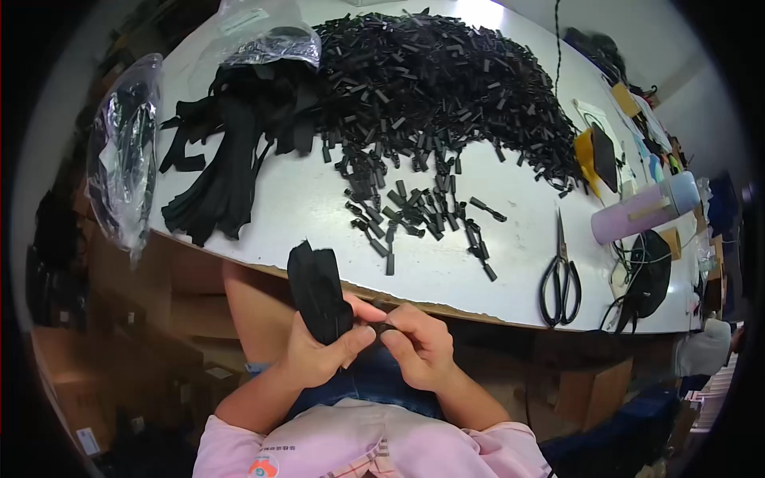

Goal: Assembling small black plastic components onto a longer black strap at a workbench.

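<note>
My left hand [323,358] is closed round a folded bundle of black zipper tapes [317,287], which stands up between thumb and palm just off the table's front edge. Its thumb and forefinger meet my right hand [422,346] over my lap. Between the fingertips of both hands is a small dark piece [383,327], pinched by the right thumb and forefinger; it looks like a zipper slider, mostly hidden. On the table ahead lie several loose black zipper pulls [414,211], in front of a big heap of the same pulls [446,88].
More black zipper tapes [227,159] spill from a clear plastic bag [267,40] at the left. Another clear bag [123,159] hangs over the left edge. Black-handled scissors [561,283], a lilac bottle [641,211] and a black pouch-like thing [647,279] lie at the right.
</note>
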